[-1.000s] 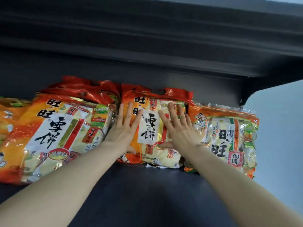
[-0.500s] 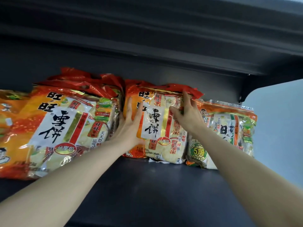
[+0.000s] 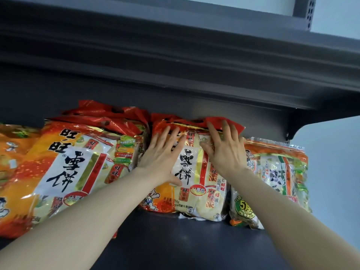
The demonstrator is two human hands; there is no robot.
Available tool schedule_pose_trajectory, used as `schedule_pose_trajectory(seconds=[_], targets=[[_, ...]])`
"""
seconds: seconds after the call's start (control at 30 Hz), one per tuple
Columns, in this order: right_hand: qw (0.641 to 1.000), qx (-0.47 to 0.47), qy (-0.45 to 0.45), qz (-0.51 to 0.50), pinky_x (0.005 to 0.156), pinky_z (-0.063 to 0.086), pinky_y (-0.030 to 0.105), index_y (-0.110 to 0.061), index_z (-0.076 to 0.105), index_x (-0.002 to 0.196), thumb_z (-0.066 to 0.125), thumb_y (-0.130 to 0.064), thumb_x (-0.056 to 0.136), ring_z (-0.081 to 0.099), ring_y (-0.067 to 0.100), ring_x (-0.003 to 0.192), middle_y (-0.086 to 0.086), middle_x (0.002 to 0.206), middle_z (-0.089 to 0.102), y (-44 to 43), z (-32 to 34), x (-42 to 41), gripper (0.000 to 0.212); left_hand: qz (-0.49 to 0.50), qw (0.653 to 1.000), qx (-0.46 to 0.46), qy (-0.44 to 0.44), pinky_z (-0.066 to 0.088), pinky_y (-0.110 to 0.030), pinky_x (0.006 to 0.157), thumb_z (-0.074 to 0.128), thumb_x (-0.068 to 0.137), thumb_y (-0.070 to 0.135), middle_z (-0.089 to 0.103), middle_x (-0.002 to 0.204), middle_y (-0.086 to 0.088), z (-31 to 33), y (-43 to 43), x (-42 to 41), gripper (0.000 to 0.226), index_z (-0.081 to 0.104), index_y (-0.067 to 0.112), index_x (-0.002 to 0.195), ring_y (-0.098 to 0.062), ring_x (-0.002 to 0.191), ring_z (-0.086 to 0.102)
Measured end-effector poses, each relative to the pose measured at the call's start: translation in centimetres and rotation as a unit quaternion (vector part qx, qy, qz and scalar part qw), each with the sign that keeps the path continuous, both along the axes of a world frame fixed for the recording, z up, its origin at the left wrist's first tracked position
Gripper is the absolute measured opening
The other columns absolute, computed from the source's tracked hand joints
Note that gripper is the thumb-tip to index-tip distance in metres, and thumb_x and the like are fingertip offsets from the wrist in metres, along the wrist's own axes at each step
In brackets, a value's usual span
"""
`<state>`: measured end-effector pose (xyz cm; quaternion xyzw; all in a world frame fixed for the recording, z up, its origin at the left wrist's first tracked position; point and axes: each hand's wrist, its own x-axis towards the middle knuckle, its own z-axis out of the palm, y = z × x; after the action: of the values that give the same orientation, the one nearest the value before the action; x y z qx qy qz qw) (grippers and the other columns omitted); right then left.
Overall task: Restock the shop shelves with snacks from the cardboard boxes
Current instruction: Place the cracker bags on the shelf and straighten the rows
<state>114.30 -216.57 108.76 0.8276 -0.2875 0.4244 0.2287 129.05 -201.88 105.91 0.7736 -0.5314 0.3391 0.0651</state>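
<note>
I have both palms flat on the middle rice cracker bag (image 3: 194, 184) at frame centre, left hand (image 3: 161, 154) and right hand (image 3: 224, 152) with fingers straight and spread, pressing it back on the dark shelf (image 3: 175, 240). Seating step, I judge; next I'd let go and fetch more.

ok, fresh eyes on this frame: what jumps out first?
Two bare hands, the left hand and right hand, press flat on the middle snack bag standing on the dark shelf. A bigger orange bag of the same snack sits at its left, and a green-trimmed bag stands at its right.
</note>
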Motion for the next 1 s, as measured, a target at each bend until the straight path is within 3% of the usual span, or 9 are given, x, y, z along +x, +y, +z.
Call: schedule_pose_trajectory(seconds=[0.1,0.17,0.23,0.3,0.37,0.5,0.77,0.87,1.0], targets=[[1.000,0.013,0.011,0.011,0.108,0.036,0.052,-0.024,0.044,0.146,0.025,-0.057,0.102,0.040,0.039,0.136,0.013,0.148,0.043,-0.8,0.5,0.0,0.058,-0.011,1.000,0.005,-0.002,0.008,-0.050,0.122,0.060,0.075,0.073,-0.012,0.163,-0.009,1.1,-0.1,0.0,0.118,-0.007,0.021,0.156,-0.035,0.150,-0.007],[0.997,-0.047,-0.049,0.045,0.086,0.052,0.048,-0.014,0.056,0.128,0.044,-0.045,0.101,0.056,0.038,0.110,0.014,0.127,0.054,-0.9,1.1,-0.1,0.043,-0.080,0.990,-0.112,-0.028,0.033,-0.045,0.112,0.059,0.085,0.060,0.027,0.155,-0.008,2.0,0.5,0.1,0.081,0.030,0.021,0.150,-0.033,0.140,0.031],[0.989,-0.068,-0.107,0.073,0.071,0.058,0.045,-0.011,0.053,0.126,0.056,-0.031,0.099,0.057,0.036,0.105,0.016,0.127,0.051,-0.8,1.8,-0.1,0.034,-0.122,0.962,-0.236,-0.056,0.048,-0.042,0.099,0.065,0.090,0.036,0.043,0.140,-0.008,3.5,0.8,0.9,0.055,0.047,0.017,0.139,-0.030,0.126,0.045],[0.987,-0.061,-0.128,0.080,0.067,0.059,0.045,-0.013,0.048,0.134,0.057,-0.024,0.099,0.055,0.037,0.111,0.017,0.133,0.050,-0.8,2.8,-0.1,0.038,-0.132,0.956,-0.259,-0.036,0.041,-0.044,0.109,0.062,0.093,0.015,0.038,0.148,-0.009,5.5,0.5,1.9,0.057,0.039,0.016,0.146,-0.030,0.137,0.036],[0.989,-0.049,-0.119,0.077,0.069,0.057,0.045,-0.012,0.055,0.130,0.053,-0.020,0.101,0.054,0.037,0.109,0.016,0.124,0.061,-1.4,3.7,0.1,0.030,-0.133,0.972,-0.187,0.056,0.023,-0.040,0.120,0.049,0.097,0.002,0.030,0.156,-0.005,7.8,0.4,2.8,0.061,0.031,0.022,0.151,-0.024,0.146,0.022],[0.992,-0.020,-0.113,0.050,0.079,0.052,0.047,-0.009,0.066,0.118,0.057,-0.007,0.098,0.049,0.038,0.106,0.014,0.108,0.069,-2.2,5.3,0.8,0.022,-0.086,0.984,-0.072,0.141,0.035,-0.036,0.108,0.046,0.100,0.006,0.050,0.141,-0.001,11.0,0.1,4.1,0.041,0.054,0.027,0.134,-0.023,0.132,0.043],[0.994,-0.013,-0.105,-0.031,0.086,0.039,0.035,-0.007,0.064,0.113,0.053,0.002,0.097,0.050,0.035,0.100,0.013,0.105,0.068,-3.5,6.4,2.2,0.021,-0.052,0.922,-0.295,0.246,0.032,-0.027,0.080,0.043,0.103,0.015,0.060,0.111,-0.002,10.3,-1.6,5.2,0.029,0.060,0.016,0.126,-0.014,0.087,0.050],[0.995,-0.001,-0.097,-0.037,0.091,0.038,0.035,-0.007,0.062,0.117,0.047,0.005,0.096,0.049,0.035,0.105,0.014,0.110,0.067,-3.2,6.1,2.6,0.028,-0.043,0.892,-0.337,0.296,0.037,-0.032,0.083,0.055,0.100,0.018,0.062,0.118,-0.010,9.9,-1.7,5.1,0.032,0.053,0.012,0.131,-0.013,0.097,0.051],[0.994,0.028,-0.105,0.015,0.093,0.037,0.040,-0.011,0.051,0.131,0.044,0.002,0.099,0.044,0.037,0.110,0.017,0.120,0.059,-1.9,5.1,2.6,0.035,-0.060,0.892,-0.356,0.272,0.043,-0.035,0.077,0.061,0.095,0.012,0.061,0.096,-0.004,9.2,-1.5,4.8,0.053,0.034,0.017,0.141,-0.029,0.107,0.059]])
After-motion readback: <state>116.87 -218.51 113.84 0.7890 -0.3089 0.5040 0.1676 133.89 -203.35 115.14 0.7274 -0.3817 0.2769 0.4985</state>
